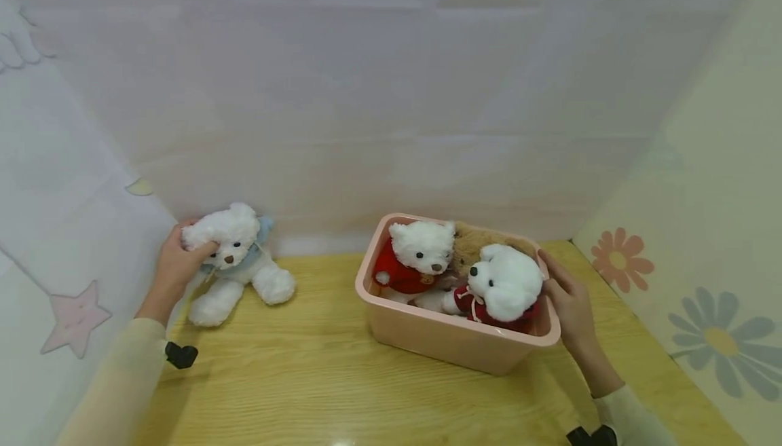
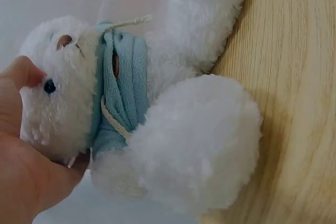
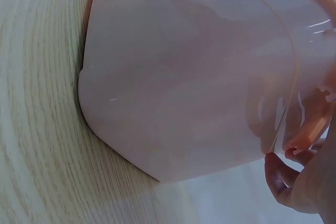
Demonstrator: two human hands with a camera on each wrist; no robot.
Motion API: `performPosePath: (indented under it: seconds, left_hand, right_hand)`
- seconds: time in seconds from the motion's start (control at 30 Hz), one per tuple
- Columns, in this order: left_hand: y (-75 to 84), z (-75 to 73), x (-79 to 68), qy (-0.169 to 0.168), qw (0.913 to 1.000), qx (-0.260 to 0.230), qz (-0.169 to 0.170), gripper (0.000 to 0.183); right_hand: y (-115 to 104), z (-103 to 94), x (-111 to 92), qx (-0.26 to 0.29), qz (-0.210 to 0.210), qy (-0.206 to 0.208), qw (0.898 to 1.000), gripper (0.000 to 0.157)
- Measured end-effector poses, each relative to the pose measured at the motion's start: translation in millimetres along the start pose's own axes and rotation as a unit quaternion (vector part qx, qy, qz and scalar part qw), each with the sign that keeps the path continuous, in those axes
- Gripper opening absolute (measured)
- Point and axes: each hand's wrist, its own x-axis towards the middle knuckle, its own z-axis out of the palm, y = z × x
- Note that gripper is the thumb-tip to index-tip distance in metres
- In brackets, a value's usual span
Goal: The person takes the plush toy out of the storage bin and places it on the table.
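A white teddy bear (image 1: 229,256) in a light blue top sits at the left of the table, against the wall. My left hand (image 1: 177,263) grips its head from the side; in the left wrist view the thumb lies by the bear's eye and the blue hoodie (image 2: 123,77) shows below the head. A pink plastic bin (image 1: 440,334) stands right of centre. My right hand (image 1: 568,300) holds its right end at the rim, fingers bent under the edge. Inside the bin are a white bear (image 1: 421,249) in red, a white plush dog (image 1: 507,286) in dark red and a partly hidden tan plush (image 1: 473,242).
The wooden table (image 1: 318,378) runs up to a pale cloth backdrop (image 1: 391,127) behind. A side wall with a pink star (image 1: 76,320) stands at the left, and one with printed flowers (image 1: 723,341) at the right. Wood surface lies between the bear and the bin.
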Motion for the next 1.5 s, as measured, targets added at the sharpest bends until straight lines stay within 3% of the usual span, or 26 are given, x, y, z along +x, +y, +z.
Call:
performPosePath:
  seconds: [0.17, 0.3, 0.4, 0.5, 0.63, 0.7, 0.83, 1.0, 1.2, 1.37, 1.5]
  left_hand:
    - [12.7, 1.7, -0.7, 0.016, 0.9965, 0.073, 0.037, 0.071]
    - [31.9, 2.4, -3.1, 0.052, 0.9838, 0.164, 0.051, 0.071]
    - [43.3, 3.2, -8.3, 0.067, 0.9761, 0.201, 0.049, 0.072]
    - [47.9, 4.8, -17.5, 0.076, 0.9751, 0.200, 0.059, 0.072]
    - [52.0, 11.3, -31.9, 0.080, 0.9718, 0.198, 0.100, 0.073]
    - [57.0, 16.9, -39.1, 0.066, 0.9727, 0.189, 0.118, 0.073]
    - [72.3, 31.9, -54.4, 0.000, 0.9822, 0.144, 0.120, 0.076]
    - [93.0, 58.9, -69.1, -0.054, 0.9828, 0.115, 0.134, 0.076]
    - [112.1, 116.2, -78.5, -0.077, 0.9766, 0.060, 0.192, 0.063]
    - [131.4, 153.7, -79.9, -0.107, 0.9659, 0.034, 0.233, 0.058]
    - [152.4, 179.5, -76.2, -0.159, 0.9526, 0.052, 0.254, 0.058]
  right_hand:
    - [-2.3, 0.8, 2.6, -0.005, 0.007, -0.004, 1.000, 0.047]
    - [-5.2, 2.5, 8.5, -0.005, -0.001, -0.004, 1.000, 0.047]
    - [-6.7, 5.8, 12.0, 0.006, -0.003, -0.004, 1.000, 0.048]
    - [-7.2, 8.1, 14.2, 0.011, 0.000, -0.007, 1.000, 0.049]
    - [-7.2, 6.1, 16.6, -0.017, -0.004, -0.013, 1.000, 0.048]
    - [-7.0, 3.4, 17.3, -0.034, -0.006, -0.017, 0.999, 0.047]
    - [-6.8, -2.1, 17.8, -0.053, -0.007, -0.020, 0.998, 0.048]
    - [-8.1, -5.2, 18.5, -0.070, -0.015, -0.017, 0.997, 0.048]
    - [-4.6, -11.1, 16.1, -0.102, -0.028, -0.028, 0.994, 0.047]
    - [-2.1, -11.4, 12.2, -0.125, -0.044, -0.032, 0.991, 0.047]
    - [0.1, -11.3, 8.3, -0.138, -0.046, -0.026, 0.989, 0.046]
